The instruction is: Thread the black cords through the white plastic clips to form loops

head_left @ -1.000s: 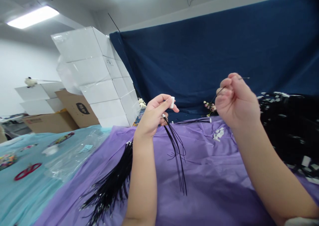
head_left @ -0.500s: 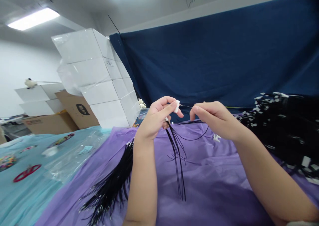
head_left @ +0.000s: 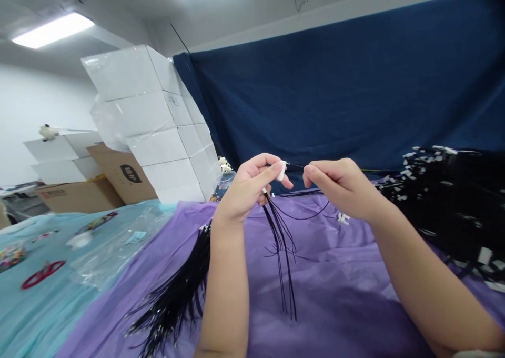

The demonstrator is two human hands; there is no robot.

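My left hand (head_left: 246, 189) is raised over the purple cloth (head_left: 323, 295) and pinches a small white plastic connector (head_left: 281, 169) between thumb and forefinger. Several thin black wires (head_left: 283, 252) hang down from that hand. My right hand (head_left: 339, 187) is closed in a pinch on a single black wire (head_left: 311, 215), its tip held right at the connector. That wire sags in a loop between the two hands.
A bundle of black wires (head_left: 173, 300) lies on the cloth under my left forearm. A large heap of black wires with white connectors (head_left: 450, 205) sits at right. Loose white connectors (head_left: 342, 218) lie beyond. Stacked white boxes (head_left: 153, 131) and cardboard boxes (head_left: 118, 173) stand at left, by clear bags (head_left: 114, 247).
My right hand came down from its raised position and moved left with the single wire, bringing its tip up to the connector in my left hand.
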